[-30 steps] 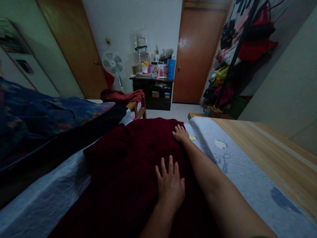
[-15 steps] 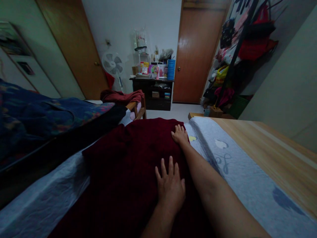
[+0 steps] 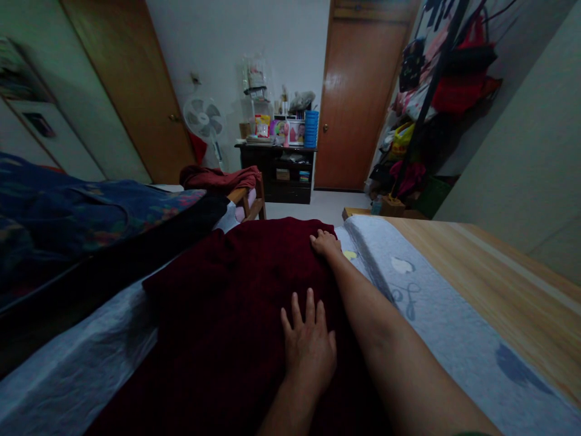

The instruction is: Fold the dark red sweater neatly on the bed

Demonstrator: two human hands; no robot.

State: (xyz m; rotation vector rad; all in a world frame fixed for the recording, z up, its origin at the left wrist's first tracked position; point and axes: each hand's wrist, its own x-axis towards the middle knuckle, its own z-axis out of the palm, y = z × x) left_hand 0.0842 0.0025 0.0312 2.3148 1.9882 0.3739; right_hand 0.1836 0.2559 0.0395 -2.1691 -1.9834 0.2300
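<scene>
A dark red garment (image 3: 218, 327) is spread over the bed in front of me, with folds near its upper left part. My left hand (image 3: 309, 354) lies flat on the cloth, palm down, fingers spread. Farther off, my right hand (image 3: 325, 243) rests at the garment's far right corner. Its fingers are slightly bent over the cloth and hold nothing that I can make out. Beneath the garment is a light blue-grey patterned bed cover (image 3: 422, 303), showing on both sides.
A wooden board (image 3: 508, 260) runs along the right side. Blue floral fabric and a black item (image 3: 181, 233) lie at the left. Beyond the bed are a wooden frame with a reddish cloth (image 3: 222, 180), a fan (image 3: 203, 118), a dark cabinet (image 3: 290, 192) and hanging bags (image 3: 460, 94).
My right hand's fingers have drawn in slightly at the garment's corner. My left hand stays spread on the cloth. The whole view has shifted a little.
</scene>
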